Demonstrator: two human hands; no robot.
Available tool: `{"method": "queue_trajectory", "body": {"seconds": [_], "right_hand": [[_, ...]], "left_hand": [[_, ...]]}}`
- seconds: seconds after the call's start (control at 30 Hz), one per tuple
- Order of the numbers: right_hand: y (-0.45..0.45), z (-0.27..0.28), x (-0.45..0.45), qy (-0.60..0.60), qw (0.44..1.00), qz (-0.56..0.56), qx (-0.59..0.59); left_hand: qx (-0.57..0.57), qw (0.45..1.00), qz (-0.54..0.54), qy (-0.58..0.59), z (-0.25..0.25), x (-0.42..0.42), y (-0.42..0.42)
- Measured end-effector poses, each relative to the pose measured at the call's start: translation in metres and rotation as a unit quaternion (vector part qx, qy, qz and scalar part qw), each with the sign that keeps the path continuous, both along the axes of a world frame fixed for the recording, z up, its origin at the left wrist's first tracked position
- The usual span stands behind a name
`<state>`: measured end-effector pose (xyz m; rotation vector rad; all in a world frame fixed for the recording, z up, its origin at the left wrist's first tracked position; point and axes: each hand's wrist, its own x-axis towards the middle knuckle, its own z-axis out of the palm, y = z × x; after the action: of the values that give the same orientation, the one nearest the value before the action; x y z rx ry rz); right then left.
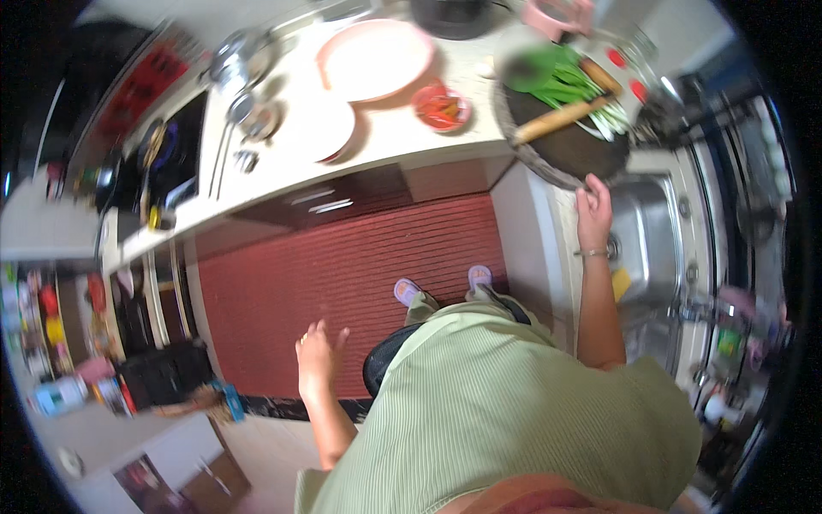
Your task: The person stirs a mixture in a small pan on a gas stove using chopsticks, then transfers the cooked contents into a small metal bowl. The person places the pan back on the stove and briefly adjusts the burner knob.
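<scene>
My left hand point(320, 360) hangs over the red floor mat point(276, 283), fingers apart and holding nothing. Near the rim of a round, dark chopping board point(565, 154), my right hand point(594, 212) is empty with its fingers partly curled; whether it touches the rim is unclear. On the board lie green leafy stalks point(568, 77) with white ends and a cleaver-like tool whose wooden handle point(559, 121) points left. A second wooden handle point(600, 77) lies behind it. Left of the board stands a small pink bowl point(442, 108) of cut red and orange peppers.
A stainless steel sink point(648, 238) lies right of my right forearm. The counter bears a large pink-rimmed basin point(379, 61), a white plate point(327, 128), glass jars point(253, 115) and a pink-handled container point(559, 16). At the left is a stove with a pan point(160, 144).
</scene>
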<state>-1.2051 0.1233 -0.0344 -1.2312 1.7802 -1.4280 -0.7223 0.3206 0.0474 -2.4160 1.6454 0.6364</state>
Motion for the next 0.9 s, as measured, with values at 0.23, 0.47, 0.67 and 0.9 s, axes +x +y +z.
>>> {"method": "queue_trajectory", "body": {"seconds": [0.23, 0.47, 0.67, 0.9], "right_hand": [[-0.011, 0.016, 0.124, -0.064, 0.946, 0.303, 0.096], [0.009, -0.011, 0.301, -0.046, 0.76, 0.613, 0.211], [0.052, 0.037, 0.452, -0.021, 0.677, 0.728, 0.102], [0.023, 0.063, 0.556, 0.022, 0.627, 0.771, 0.111]], "left_hand": [[0.01, 0.989, 0.114, 0.093, 0.012, 0.015, 0.034], [0.089, 0.945, 0.307, 0.073, -0.001, 0.075, 0.126], [0.069, 0.921, 0.381, 0.033, -0.003, 0.149, 0.145], [-0.11, 0.923, 0.348, 0.121, -0.014, 0.227, 0.116]]}}
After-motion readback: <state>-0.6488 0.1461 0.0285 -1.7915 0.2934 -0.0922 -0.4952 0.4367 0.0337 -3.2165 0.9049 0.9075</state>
